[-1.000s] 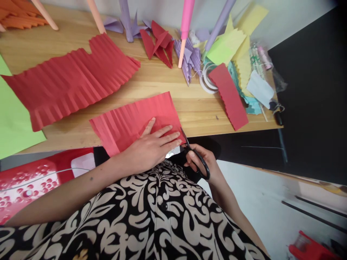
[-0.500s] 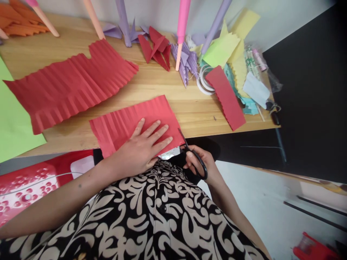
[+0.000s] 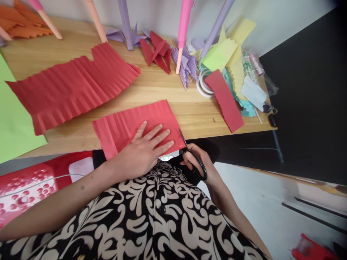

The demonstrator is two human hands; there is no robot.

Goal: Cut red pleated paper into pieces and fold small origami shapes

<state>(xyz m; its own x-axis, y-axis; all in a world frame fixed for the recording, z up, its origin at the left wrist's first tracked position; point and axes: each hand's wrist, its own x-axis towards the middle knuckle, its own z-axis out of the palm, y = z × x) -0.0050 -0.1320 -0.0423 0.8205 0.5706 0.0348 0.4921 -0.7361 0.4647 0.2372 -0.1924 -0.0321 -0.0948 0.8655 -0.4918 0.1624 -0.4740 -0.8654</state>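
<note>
Left hand [image 3: 139, 155] shifting toward 9 o'clock, I'm pressing it open on creased red sheet [image 3: 127, 128]; right hand [image 3: 208, 163] is gripping scissors [image 3: 200, 162] at 4 o'clock, trimming looking unfinished.

A wooden table [image 3: 187, 97]. Left, a green sheet [image 3: 16, 126] partly under pleated paper [image 3: 73, 86]; near edge, a red sheet [image 3: 159, 115]; right, tape [image 3: 201, 86] and a red strip [image 3: 226, 103].

left hand [image 3: 143, 153] flat, palm down, fingers [image 3: 157, 136] spread; right hand [image 3: 199, 160] curled.
</note>
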